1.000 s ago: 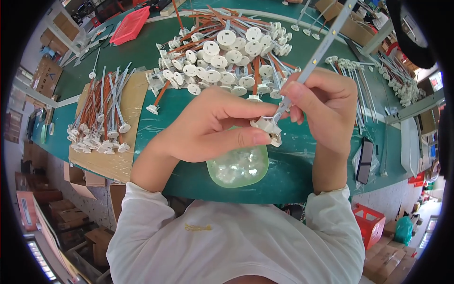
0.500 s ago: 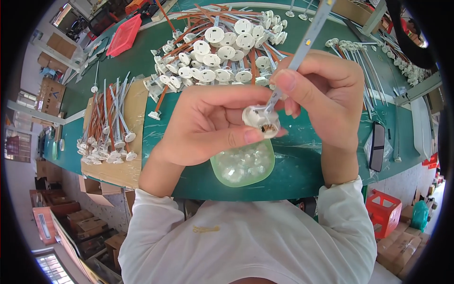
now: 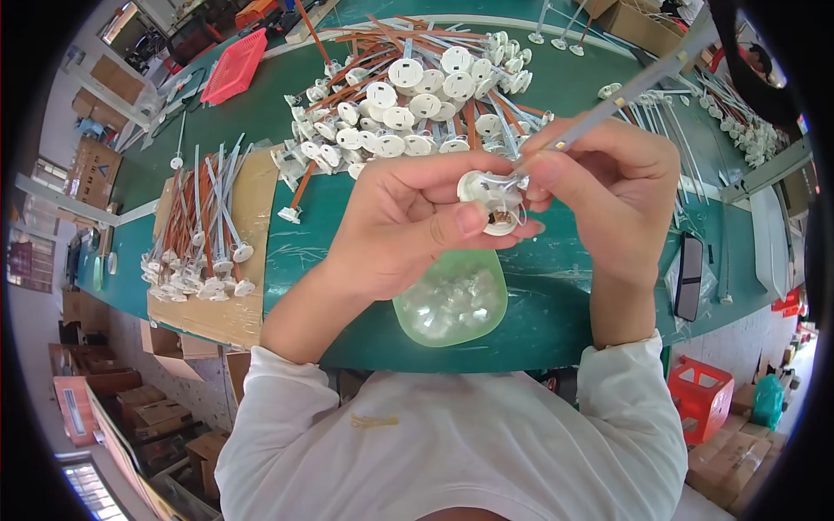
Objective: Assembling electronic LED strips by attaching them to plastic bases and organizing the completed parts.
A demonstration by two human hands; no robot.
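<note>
My left hand pinches a round white plastic base between thumb and fingers; its inner side shows a small copper-coloured part and thin wires. From the base a narrow LED strip slants up to the right, dotted with small yellow chips. My right hand grips that strip between thumb and forefinger, close to where it meets the base. Just below my hands sits a light green plastic bowl with many small clear pieces in it.
A large heap of white round bases with strips lies ahead on the green table. More strips rest on cardboard at left. A phone lies at right, and a red basket at far left.
The LED strip has tilted from steep to more slanted toward the right. The base has turned and shifted slightly right and up with my left hand. My right hand stays on the strip.
</note>
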